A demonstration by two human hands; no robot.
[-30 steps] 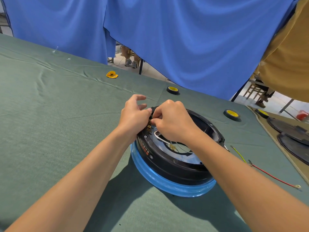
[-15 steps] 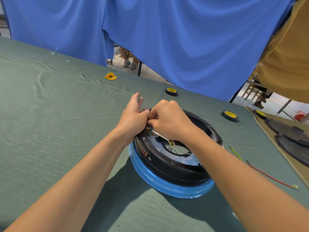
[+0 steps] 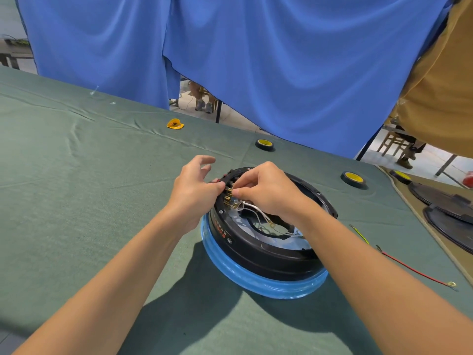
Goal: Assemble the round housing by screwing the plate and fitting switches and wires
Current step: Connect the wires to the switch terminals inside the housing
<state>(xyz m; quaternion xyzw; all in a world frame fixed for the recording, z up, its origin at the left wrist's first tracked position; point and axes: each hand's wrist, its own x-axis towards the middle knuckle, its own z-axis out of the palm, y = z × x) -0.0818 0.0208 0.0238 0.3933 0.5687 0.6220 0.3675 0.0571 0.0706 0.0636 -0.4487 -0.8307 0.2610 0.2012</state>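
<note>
- Your worktop [image 3: 76, 201] is covered in green cloth, with a blue curtain [image 3: 281, 73] hanging along its far edge.
- Beyond your left hand [image 3: 195, 187], well apart, lies a small yellow piece [image 3: 175, 124]; one tape roll [image 3: 264, 144] sits past both hands, and another roll [image 3: 353, 178] lies off beyond your right hand [image 3: 268, 192].
- To the right of your right forearm, a green-yellow wire [image 3: 359, 234] and a red wire [image 3: 414, 270] lie loose on the cloth, apart from the housing [image 3: 256, 249].
- Further right, dark round covers [image 3: 450, 221] rest on a tan surface.
- Nothing lies between your hands and the housing; your right forearm crosses over its near right rim.
- The housing is black and round, open side up, seated on a blue ring [image 3: 256, 280] directly under your hands.
- Inside its far left wall, brass terminals [image 3: 228, 196] show, with white wires [image 3: 253, 208] running from them towards the open centre.
- Your left grip presses thumb and fingers on the outer wall at a small red part, the other fingers spread loose above.
- Your right grip is clenched, thumb and forefinger pinched at the terminals; you cannot tell exactly what they hold.
</note>
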